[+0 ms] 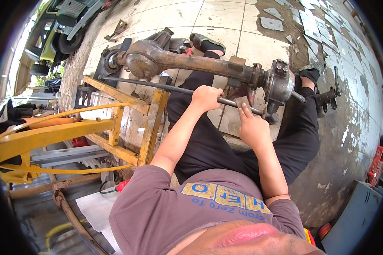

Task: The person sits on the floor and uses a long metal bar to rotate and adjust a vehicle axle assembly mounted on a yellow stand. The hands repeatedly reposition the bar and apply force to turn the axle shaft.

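Observation:
A rusty vehicle axle housing [187, 62] lies across in front of me, with a round bulge at its left and a hub at its right. On my side of it runs a long dark steel rod [157, 85], its right end by the hub [280, 85]. My left hand [205, 98] is closed around the rod near its middle. Farther right, my right hand [254, 127] has fingers extended against a small flat brown piece [241, 101], perhaps sandpaper, laid on the rod. My thumb there is mostly hidden.
A yellow metal frame [155, 123] stands close by my left arm. My legs [300, 131] spread either side of the work, feet beyond the axle. Broken tiles [271, 24] litter the far right floor. A grey-blue box [353, 216] and red crate [375, 163] sit right.

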`<state>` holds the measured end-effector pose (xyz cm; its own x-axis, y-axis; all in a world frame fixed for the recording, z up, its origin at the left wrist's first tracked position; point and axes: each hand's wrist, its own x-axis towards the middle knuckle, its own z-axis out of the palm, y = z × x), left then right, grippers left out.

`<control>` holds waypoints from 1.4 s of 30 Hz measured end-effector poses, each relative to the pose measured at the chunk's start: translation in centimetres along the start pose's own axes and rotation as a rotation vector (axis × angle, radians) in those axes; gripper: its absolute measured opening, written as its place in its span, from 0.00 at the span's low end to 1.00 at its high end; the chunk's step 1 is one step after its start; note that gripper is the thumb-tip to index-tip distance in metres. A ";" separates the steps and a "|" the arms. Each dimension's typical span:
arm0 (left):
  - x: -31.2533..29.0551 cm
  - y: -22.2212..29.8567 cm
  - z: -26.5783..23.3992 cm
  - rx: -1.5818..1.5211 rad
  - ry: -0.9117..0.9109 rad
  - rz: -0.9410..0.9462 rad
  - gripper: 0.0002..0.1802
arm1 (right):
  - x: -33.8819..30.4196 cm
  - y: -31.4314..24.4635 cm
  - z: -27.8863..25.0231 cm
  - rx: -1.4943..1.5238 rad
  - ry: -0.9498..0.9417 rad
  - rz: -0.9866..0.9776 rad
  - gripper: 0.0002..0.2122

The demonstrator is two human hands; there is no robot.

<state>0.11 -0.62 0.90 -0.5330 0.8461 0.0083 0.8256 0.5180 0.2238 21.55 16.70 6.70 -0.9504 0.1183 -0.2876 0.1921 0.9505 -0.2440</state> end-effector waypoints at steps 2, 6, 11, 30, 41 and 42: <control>-0.2 -0.1 0.0 0.004 -0.002 -0.001 0.12 | 0.1 -0.7 -0.1 -0.013 -0.022 0.005 0.36; 0.1 -0.2 -0.2 0.022 0.003 -0.010 0.12 | 0.2 -1.0 -0.4 0.015 -0.045 -0.012 0.37; 0.2 -0.2 0.3 0.020 0.024 -0.007 0.12 | -0.3 -1.6 0.6 -0.077 -0.058 0.015 0.38; 0.2 0.5 -0.2 0.033 0.034 -0.019 0.11 | 0.0 -0.4 0.9 0.046 0.033 0.023 0.37; 0.2 0.5 -0.1 0.052 0.035 -0.030 0.12 | -0.1 0.1 0.8 0.111 0.063 0.025 0.37; 0.3 0.4 -0.2 0.049 0.039 -0.025 0.12 | 0.2 -0.1 1.1 0.077 0.093 0.034 0.37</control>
<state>0.25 -0.21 1.17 -0.5594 0.8278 0.0412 0.8196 0.5451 0.1765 21.64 16.36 5.66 -0.9610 0.1792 -0.2106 0.2391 0.9212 -0.3070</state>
